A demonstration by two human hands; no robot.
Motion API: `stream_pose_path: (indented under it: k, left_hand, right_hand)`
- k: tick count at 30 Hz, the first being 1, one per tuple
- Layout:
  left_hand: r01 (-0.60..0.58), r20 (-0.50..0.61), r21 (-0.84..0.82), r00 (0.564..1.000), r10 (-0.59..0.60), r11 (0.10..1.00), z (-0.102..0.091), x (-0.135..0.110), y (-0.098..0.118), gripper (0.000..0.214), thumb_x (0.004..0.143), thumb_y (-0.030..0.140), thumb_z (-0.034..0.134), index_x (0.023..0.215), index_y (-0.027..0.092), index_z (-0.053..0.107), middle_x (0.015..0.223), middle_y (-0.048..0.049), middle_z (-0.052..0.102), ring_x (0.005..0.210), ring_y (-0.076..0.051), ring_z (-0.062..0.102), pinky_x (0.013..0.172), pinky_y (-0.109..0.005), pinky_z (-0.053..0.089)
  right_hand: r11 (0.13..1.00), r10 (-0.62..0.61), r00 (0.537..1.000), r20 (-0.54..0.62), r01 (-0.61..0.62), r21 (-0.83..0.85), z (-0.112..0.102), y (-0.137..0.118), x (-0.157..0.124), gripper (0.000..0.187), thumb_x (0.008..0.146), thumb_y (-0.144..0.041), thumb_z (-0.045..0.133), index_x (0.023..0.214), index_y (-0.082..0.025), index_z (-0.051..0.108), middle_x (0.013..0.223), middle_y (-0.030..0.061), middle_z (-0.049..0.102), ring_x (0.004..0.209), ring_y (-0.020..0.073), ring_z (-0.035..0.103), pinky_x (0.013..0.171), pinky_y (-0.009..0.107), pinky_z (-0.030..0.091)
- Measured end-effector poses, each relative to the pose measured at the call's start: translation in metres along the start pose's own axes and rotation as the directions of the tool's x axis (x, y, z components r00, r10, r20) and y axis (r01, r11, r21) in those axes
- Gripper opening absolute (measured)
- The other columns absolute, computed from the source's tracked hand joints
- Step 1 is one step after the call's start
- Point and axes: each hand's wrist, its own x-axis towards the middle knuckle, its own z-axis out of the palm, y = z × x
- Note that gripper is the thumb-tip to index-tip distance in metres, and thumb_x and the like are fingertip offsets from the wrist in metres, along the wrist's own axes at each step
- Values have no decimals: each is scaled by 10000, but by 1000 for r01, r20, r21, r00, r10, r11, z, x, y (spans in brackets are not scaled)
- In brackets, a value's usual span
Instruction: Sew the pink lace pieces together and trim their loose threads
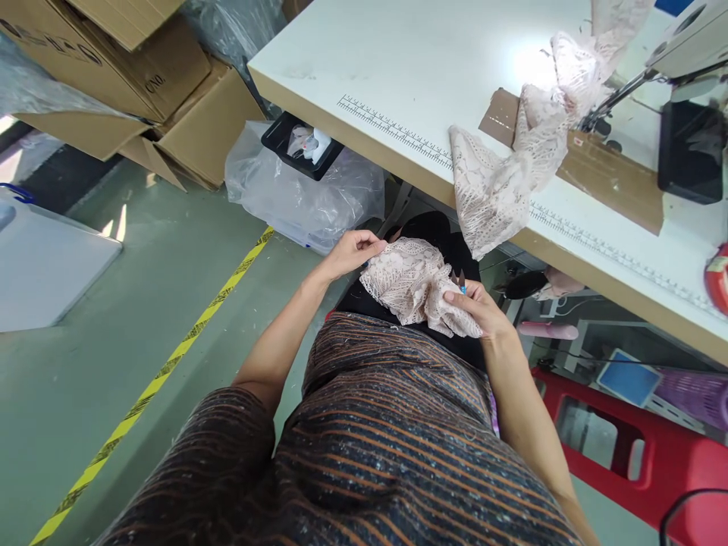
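A crumpled piece of pale pink lace (403, 277) lies across my lap, over black cloth. My left hand (356, 254) pinches its upper left edge between thumb and fingers. At its other end, my right hand (481, 311) is closed on a gathered fold of the lace. Small thread snips (462, 283) with dark blades and a blue part stick out of the same hand, their grip hidden by the fingers. More lace (494, 186) hangs over the table edge just above, running back toward the sewing machine (688, 45).
The white table (398, 45) has printed ruler scales along its front edge. Under it hangs a black tray (301, 144) with small items. Cardboard boxes (142, 83) and plastic bags stand left. A red stool (671, 470) is at the lower right, near a purple basket (694, 394).
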Motion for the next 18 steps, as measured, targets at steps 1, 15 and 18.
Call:
stream_pose_path:
  k: [1, 15, 18]
  left_hand:
    - [-14, -15, 22, 1000, 14, 1000, -1, 0, 0, 386, 814, 531, 710, 758, 151, 671, 670, -6, 603, 590, -102, 476, 551, -235, 351]
    - [-179, -103, 389, 966, 236, 904, 19, -33, 12, 256, 923, 388, 598, 813, 178, 695, 777, -20, 658, 677, -128, 572, 678, -261, 481]
    - [-301, -13, 397, 943, 334, 867, 44, -45, 18, 321, 820, 482, 735, 915, 178, 690, 924, -51, 677, 769, -156, 614, 738, -294, 521]
  right_hand:
    - [1000, 1, 1000, -1, -1, 1, 0, 0, 0, 381, 559, -430, 929, 686, -162, 689, 570, -11, 638, 452, 105, 539, 433, 216, 446]
    - [997, -40, 999, 9, 40, 70, -1, -4, -5, 404, 511, -452, 936, 625, -171, 670, 532, -4, 613, 408, 106, 502, 392, 226, 411]
    - [989, -120, 992, -42, 124, 86, -8, -8, -10, 417, 506, -492, 926, 615, -178, 673, 529, 9, 614, 409, 123, 512, 387, 241, 404]
